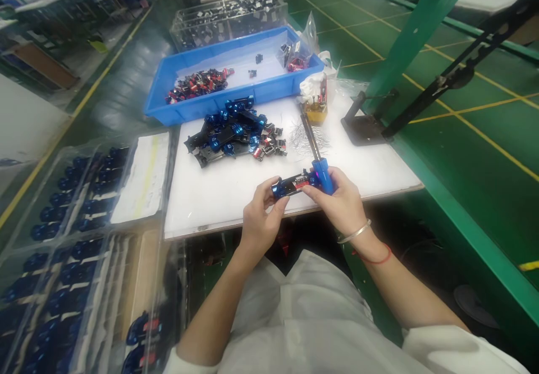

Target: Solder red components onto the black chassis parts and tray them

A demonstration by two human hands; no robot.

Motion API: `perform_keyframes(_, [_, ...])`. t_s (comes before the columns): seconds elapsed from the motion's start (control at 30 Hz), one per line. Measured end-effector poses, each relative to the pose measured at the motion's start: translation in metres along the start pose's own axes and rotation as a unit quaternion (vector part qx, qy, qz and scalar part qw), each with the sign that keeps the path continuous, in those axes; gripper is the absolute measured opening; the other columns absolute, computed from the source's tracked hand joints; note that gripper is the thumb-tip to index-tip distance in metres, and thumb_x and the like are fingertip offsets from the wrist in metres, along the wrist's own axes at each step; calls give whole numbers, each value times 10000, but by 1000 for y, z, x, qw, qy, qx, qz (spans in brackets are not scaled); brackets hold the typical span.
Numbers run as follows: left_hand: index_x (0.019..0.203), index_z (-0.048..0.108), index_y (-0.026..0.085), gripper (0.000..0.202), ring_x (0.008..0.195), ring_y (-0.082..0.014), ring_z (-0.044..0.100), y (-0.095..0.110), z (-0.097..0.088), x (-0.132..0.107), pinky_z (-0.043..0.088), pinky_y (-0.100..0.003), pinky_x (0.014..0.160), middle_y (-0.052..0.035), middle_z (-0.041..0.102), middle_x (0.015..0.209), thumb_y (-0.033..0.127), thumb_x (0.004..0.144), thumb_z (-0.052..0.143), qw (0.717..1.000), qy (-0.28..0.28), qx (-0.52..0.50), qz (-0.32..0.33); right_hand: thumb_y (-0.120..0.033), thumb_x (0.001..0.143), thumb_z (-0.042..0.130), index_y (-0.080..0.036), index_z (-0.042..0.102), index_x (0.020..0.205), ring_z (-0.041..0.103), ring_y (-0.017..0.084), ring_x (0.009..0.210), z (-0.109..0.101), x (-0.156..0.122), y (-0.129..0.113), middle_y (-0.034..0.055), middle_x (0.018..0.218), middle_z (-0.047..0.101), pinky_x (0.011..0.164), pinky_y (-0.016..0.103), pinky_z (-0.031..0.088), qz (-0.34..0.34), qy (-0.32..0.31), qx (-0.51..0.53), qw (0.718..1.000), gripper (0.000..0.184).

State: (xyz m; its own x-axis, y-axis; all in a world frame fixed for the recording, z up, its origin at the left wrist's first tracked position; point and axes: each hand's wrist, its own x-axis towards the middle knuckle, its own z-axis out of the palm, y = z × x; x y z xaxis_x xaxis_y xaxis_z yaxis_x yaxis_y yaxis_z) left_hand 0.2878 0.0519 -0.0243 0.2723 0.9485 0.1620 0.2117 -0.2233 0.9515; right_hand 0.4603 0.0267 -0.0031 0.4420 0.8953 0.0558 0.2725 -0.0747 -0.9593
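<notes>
My left hand (261, 217) is closed on one end of a narrow black housing (290, 185) with shiny blue ends and a small red-and-black piece in its middle. My right hand (343, 200) grips the blue handle (322, 176) of a tool whose slim metal shaft (309, 130) points away from me; it resembles a soldering iron. The right thumb also rests against the housing near its right end. Beyond my hands lies a pile of similar blue-and-black housings (229, 132), beside small red-and-black pieces (269, 144) and a heap of thin wires (301, 141).
A blue tray (197, 110) with small parts spans the white tabletop's back (210, 200). Near it is a yellow container (318, 117) with white material. A black stand (364, 127) and green post (416, 42) rise at right. Clear trays of blue parts (54, 208) sit left.
</notes>
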Motion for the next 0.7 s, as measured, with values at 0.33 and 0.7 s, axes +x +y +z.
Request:
perform_keyframes(0.33, [1293, 551, 184, 333, 964, -171, 657, 10, -30, -10, 574, -282, 835, -85, 676, 1064, 204, 962, 530, 946, 112, 254, 166, -494, 692, 733, -216, 679, 915, 603, 181, 657, -15, 7, 16, 37, 861, 698, 609, 321, 512, -18, 53, -26, 998, 360])
perform_keyframes(0.7, [1301, 553, 203, 326, 950, -161, 665, 16, -88, -61, 539, -262, 863, -75, 684, 1047, 193, 979, 503, 893, 204, 382, 124, -521, 666, 805, -321, 718, 832, 472, 197, 442, -19, 13, 19, 36, 565, 546, 411, 386, 398, 86, 72, -65, 992, 274])
